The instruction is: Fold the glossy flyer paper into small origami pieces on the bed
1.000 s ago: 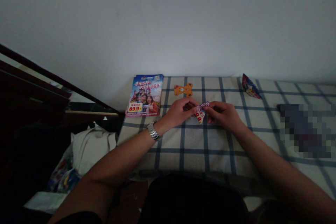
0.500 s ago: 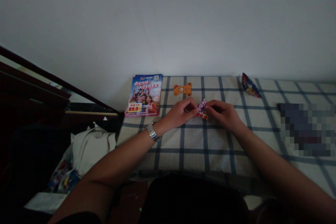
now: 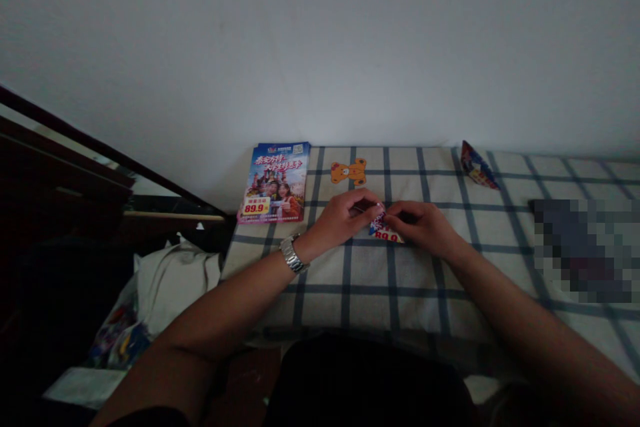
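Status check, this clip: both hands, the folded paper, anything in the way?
Left hand, right hand: both pinching folded paper. Paper's printed 89.9 showing. Nothing seen blocking; bear picture beyond left hand, flyer stack farther left.

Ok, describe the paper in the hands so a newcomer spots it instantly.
On the checked cloth, find the orange bear near the wall. Nearer the camera and slightly right, the left hand and right hand hold a small folded paper showing 89.9. Unlike the flat flyers or the standing triangular paper, it is between fingers.
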### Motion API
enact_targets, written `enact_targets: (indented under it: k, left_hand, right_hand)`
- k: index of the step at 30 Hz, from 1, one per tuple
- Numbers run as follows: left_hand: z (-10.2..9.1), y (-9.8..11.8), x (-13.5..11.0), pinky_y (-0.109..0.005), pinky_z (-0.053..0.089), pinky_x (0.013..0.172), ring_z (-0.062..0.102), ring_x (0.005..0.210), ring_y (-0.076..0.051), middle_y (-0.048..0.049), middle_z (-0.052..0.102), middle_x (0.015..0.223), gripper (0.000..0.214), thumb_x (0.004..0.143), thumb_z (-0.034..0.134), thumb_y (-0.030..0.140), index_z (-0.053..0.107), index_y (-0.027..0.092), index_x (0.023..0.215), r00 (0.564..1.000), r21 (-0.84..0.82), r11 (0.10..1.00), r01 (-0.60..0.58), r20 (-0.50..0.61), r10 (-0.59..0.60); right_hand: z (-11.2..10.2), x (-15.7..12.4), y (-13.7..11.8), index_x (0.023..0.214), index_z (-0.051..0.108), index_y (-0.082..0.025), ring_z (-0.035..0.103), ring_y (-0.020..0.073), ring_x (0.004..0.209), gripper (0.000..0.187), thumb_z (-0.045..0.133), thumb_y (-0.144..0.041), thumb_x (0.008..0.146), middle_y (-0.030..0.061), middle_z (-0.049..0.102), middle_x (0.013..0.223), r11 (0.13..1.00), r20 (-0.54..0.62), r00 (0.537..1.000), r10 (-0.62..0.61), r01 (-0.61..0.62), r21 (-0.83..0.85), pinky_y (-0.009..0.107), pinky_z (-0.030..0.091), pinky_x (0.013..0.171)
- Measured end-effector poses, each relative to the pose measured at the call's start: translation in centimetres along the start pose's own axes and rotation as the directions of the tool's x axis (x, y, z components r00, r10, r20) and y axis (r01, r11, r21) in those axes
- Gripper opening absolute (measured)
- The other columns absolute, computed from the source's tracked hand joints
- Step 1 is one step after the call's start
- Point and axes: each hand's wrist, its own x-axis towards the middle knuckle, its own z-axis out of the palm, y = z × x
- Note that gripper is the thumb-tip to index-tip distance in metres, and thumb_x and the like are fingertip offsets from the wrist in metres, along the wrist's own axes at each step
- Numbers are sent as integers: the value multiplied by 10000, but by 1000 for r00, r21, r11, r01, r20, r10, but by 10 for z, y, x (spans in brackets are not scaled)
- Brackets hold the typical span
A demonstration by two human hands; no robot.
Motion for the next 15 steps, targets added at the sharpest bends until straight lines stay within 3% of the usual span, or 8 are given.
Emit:
enact_targets:
  k: [5,15]
  left_hand:
    - [0,-1,1,-260,548,782,682,838,-143,-40,738,925,250,1010,649,420,708,179,971,1000,22,1000,-2,-24,2]
    - [1,-6,1,-268,552,786,684,831,-143,-29,721,904,166,994,649,338,691,181,963,999,47,999,1,-35,0]
  right_hand:
    - [1,0,-1,927,766,-211,631,166,690,296,672,-487,980,27,747,805,1000,10,1000,16,-16,9,296,477,627]
    - [2,1,-8,924,717,-237,684,202,761,193,656,-409,984,36,750,829,997,-91,995,-32,25,-73,325,515,679]
